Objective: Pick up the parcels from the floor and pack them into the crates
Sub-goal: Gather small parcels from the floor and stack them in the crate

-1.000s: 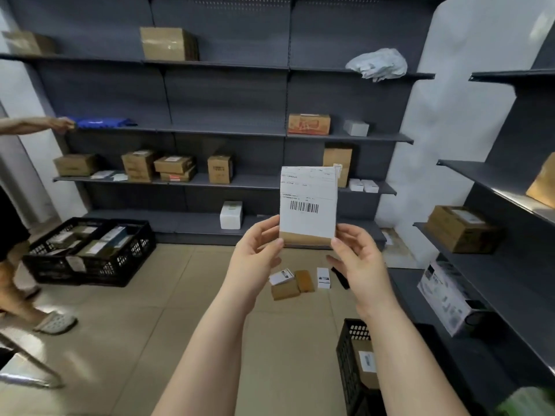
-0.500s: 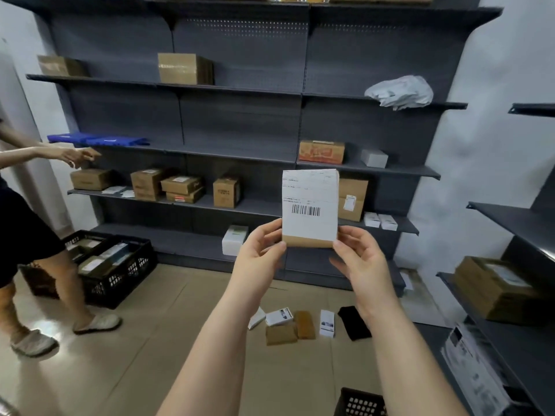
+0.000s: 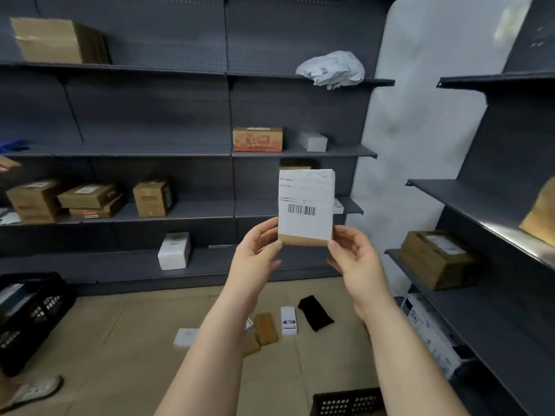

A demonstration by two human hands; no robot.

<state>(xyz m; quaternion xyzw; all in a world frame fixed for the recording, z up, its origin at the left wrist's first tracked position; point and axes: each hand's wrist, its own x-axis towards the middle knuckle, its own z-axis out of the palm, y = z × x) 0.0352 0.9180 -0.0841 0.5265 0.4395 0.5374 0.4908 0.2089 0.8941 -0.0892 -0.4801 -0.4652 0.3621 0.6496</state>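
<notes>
**Q:** What is the state of the grip?

**A:** Both hands pinch one parcel [image 3: 305, 205]. The left hand [image 3: 258, 250] pinches its lower left corner, thumb on the labelled face. The right hand [image 3: 354, 256] pinches the lower right corner in the same way. Neither hand is spread.

**Q:** Where does the parcel lie from the grip?

**A:** Directly above it. The parcel stands upright with its long axis vertical and its barcode facing the person. It is held in the air, well clear of the floor.

**Q:** Where are the crates from the grip?

**A:** The far crate [image 3: 30, 313] stands on the floor, well to the left of the grip and below it. It already holds items. Only the rim of the near crate [image 3: 345, 400] shows, well below the grip and under the right forearm. Its inside is out of view.

**Q:** Which relation governs the coming move?

**A:** Judgement: the near crate is the closer one and lies on the right hand's side. The move is therefore mainly a descent. The long axis probably has to tip from vertical to flat before release.

**Q:** What work remains?

**A:** More parcels lie on the floor below the grip: a white parcel [image 3: 186, 337], a brown parcel [image 3: 265, 328], a small white box [image 3: 289, 320] and a black pouch [image 3: 315, 313].
</notes>
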